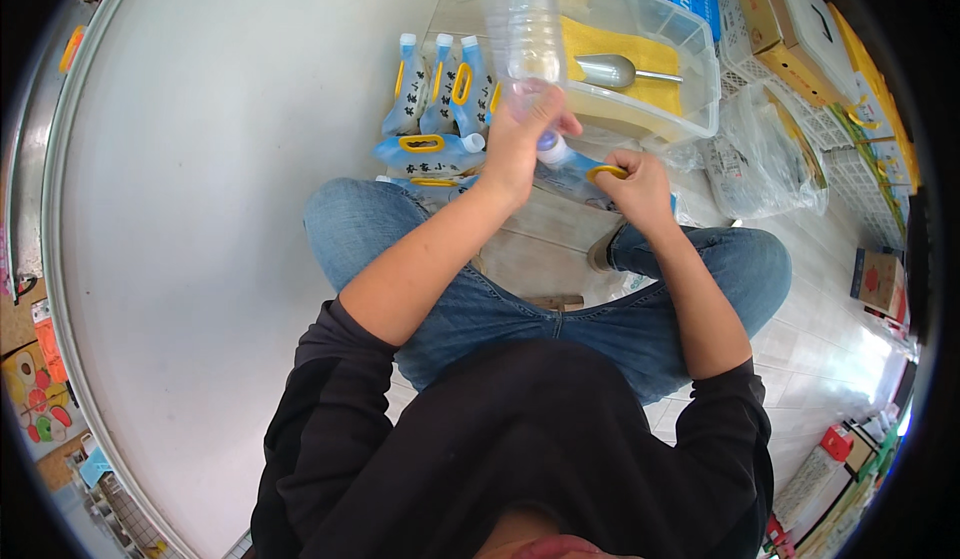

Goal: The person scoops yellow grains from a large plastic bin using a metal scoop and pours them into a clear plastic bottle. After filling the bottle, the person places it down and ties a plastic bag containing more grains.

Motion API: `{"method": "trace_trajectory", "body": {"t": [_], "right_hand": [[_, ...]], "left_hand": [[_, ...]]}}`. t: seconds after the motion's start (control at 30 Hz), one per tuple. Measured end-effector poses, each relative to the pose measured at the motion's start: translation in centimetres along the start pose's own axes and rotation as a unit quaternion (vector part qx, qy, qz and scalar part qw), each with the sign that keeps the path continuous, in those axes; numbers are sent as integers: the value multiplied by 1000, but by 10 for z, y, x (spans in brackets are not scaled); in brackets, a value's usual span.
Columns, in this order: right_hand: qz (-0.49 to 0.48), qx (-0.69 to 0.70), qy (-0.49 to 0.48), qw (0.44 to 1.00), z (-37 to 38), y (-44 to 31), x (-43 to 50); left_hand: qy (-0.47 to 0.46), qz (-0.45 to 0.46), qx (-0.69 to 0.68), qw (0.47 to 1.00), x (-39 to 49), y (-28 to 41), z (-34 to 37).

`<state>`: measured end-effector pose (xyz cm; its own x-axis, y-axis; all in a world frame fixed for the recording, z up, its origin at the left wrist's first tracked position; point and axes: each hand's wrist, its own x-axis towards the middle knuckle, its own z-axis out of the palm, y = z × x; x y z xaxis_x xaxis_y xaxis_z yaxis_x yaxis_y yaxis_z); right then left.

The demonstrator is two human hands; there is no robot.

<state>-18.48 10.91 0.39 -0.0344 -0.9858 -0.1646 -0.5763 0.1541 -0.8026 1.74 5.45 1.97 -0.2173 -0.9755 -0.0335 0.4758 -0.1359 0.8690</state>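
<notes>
My left hand grips a clear ribbed plastic bottle, which is tipped neck-down and blurred. Its neck meets the white spout of a blue spouted pouch; whether it sits inside the spout I cannot tell. With my right hand I hold that pouch by its yellow handle. Several similar capped pouches stand to the left. One pouch lies on its side in front of them, and another is partly hidden by my knee.
A clear plastic tub with yellow grain and a metal scoop stands beyond my hands. Right of it are a clear plastic bag and cardboard boxes. A large white panel fills the left side.
</notes>
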Motion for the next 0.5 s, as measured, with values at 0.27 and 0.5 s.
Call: {"method": "trace_trajectory", "body": {"t": [0.27,0.5], "right_hand": [[112,76,-46,990,30,10,-7],[231,238,-98,938,99,72,-25]], "left_hand": [[122,-21,-27,992,21,7,-18],[127,-70,-32,989,59,57,-58]]}}
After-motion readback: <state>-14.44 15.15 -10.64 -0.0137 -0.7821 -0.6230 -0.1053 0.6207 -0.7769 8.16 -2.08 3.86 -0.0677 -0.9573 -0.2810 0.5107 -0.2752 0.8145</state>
